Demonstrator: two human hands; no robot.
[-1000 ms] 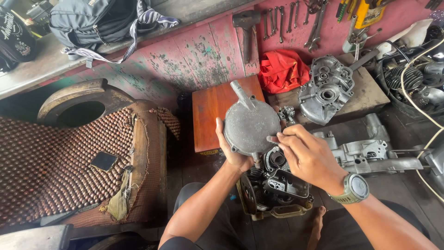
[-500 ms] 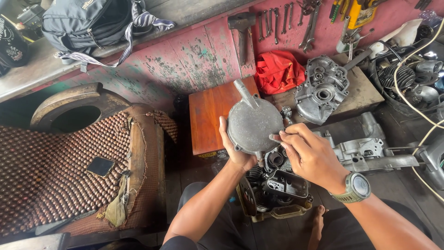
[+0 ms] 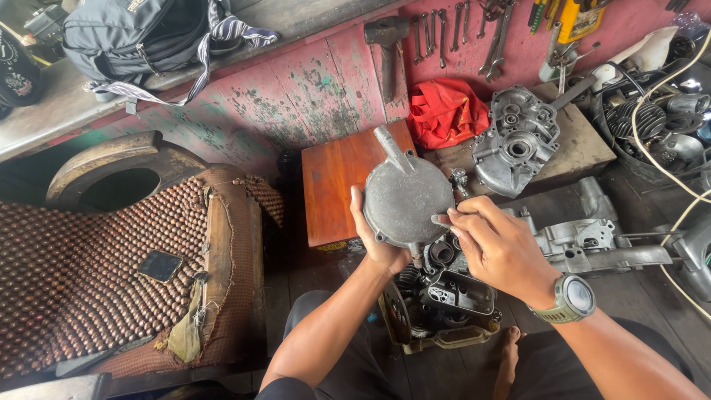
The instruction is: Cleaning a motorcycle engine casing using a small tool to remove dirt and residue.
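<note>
Left hand (image 3: pixel 379 235) is clamped on the round grey cast-metal cover (image 3: pixel 407 196); right hand (image 3: pixel 498 248) pinches its rim. Judged stiff, weighty; best gripped by edges above the dark engine block (image 3: pixel 444 296).

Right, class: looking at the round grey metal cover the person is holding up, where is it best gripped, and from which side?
Probably by the rim of the round cover, from the left and lower edge, as the left hand does: the disc is flat and wide, so fingers wrap its edge. The spout at the top looks too narrow for firm hold. The right hand steadies the right edge.
</note>
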